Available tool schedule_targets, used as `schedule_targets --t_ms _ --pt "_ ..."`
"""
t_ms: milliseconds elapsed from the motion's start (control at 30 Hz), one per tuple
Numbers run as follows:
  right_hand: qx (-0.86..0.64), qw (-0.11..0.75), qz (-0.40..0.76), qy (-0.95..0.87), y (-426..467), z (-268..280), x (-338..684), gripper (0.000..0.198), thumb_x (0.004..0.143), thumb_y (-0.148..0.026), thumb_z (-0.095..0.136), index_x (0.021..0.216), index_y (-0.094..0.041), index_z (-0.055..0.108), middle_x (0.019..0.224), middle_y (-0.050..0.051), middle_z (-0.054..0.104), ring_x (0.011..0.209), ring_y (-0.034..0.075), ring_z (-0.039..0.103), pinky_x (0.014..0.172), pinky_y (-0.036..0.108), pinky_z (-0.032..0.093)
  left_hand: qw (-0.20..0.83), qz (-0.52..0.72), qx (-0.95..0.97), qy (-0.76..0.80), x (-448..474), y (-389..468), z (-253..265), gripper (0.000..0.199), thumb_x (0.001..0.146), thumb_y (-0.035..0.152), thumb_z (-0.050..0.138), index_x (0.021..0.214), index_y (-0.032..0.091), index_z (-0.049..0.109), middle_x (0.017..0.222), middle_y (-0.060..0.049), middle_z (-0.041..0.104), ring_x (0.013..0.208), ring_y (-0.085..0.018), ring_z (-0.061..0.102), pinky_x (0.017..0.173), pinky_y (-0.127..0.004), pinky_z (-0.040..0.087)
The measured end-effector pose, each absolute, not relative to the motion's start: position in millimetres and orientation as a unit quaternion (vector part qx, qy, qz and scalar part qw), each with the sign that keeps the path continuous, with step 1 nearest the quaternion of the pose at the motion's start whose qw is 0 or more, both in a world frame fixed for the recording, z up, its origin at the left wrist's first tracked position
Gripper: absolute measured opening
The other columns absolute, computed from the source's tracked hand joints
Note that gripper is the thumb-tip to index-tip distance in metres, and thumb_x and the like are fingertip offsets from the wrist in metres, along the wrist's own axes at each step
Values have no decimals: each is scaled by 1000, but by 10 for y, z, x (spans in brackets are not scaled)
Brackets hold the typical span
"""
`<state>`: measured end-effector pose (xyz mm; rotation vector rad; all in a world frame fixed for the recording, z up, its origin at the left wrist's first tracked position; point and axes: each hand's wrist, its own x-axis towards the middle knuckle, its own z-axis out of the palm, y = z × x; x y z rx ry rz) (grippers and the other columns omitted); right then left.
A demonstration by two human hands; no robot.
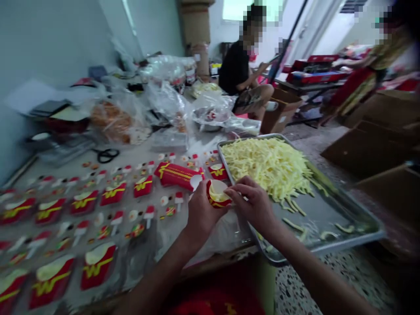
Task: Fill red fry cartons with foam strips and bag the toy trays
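Red carton (215, 202) in left hand's (202, 206) grip and right hand's (252, 200) pinch, beside W-printed cartons (113, 193)

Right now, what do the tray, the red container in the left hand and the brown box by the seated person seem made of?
Tray: likely metal, judging by the dull silvery sheen.
Red container: perhaps smooth coated card or soft plastic; its curved, printed wall leaves that open.
Brown box: probably cardboard, matte, with straight edges.

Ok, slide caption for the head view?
Left hand holds a red carton, right hand at its rim, beside yellow strips.
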<state>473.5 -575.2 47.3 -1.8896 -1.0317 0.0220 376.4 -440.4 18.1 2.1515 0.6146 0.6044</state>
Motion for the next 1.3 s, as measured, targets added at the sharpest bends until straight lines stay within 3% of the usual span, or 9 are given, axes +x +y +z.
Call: schedule_targets --t_ms 100,300,433,633,900,1000,1100,1200,1300 --pt "-739 488 95 -455 -5465 387 4349 21 93 -39 64 102 -25 76 106 9 65 93 22 63 74 32 52 409 240 835 280 3400 -4206 204 77 61 39 88 125 19 51 112 -9 68 100 -28 67 86 -41 54" --pt "-700 501 291 -417 -4836 177 3912 23 86 -43 71 98 -24 76 82 3 72 71 19 64 63 30 51 436 197 850 219 2255 -3431 245 89 60 36 91 138 23 51 129 -9 63 114 -25 63 97 -38 53" --pt "-680 427 393 -448 -4468 152 3705 18 83 -35 72 90 -20 77 73 3 71 65 18 64 58 28 48 240 299 864 326 1300 -2937 183 74 73 42 84 138 26 53 132 -9 63 125 -28 58 111 -47 43" --pt "-704 284 340 -555 -4218 74 3209 13 85 -13 66 89 -20 76 76 1 74 68 15 64 64 25 44 125 150 967 166 909 -3032 -270 105 69 63 79 153 17 36 151 -19 49 141 -37 43 120 -57 27" --pt "-709 36 143 -689 -4124 -58 2954 20 95 -19 54 98 -20 74 109 11 67 83 20 66 66 28 42 53 133 985 92 1046 -3050 -513 69 79 63 68 132 19 61 135 -13 65 134 -34 52 121 -60 21" --pt "-712 98 140 -681 -4244 -94 2945 19 98 -20 53 105 -21 71 103 8 68 80 17 64 65 27 42 19 157 984 78 991 -3010 -561 78 79 68 64 136 16 58 137 -17 63 132 -35 54 119 -57 26" --pt "-730 236 128 -628 -4429 -30 3171 22 100 -26 53 114 -24 70 100 5 70 82 16 64 71 25 44 4 184 982 42 972 -2935 -514 83 76 75 61 138 19 57 138 -17 63 126 -34 59 120 -57 23" --pt "-796 320 46 -512 -4584 92 3690 19 98 -30 57 100 -22 74 91 4 71 80 15 62 72 25 42 23 195 980 16 1233 -2842 -266 66 80 70 63 129 25 63 132 -11 67 121 -32 61 117 -57 28" --pt "-879 287 -36 -380 -4573 118 4274 24 95 -32 60 83 -19 76 83 6 70 78 18 60 69 27 37 46 186 981 -11 1969 -2771 62 41 91 44 65 127 25 63 127 -8 68 120 -27 60 113 -51 36"
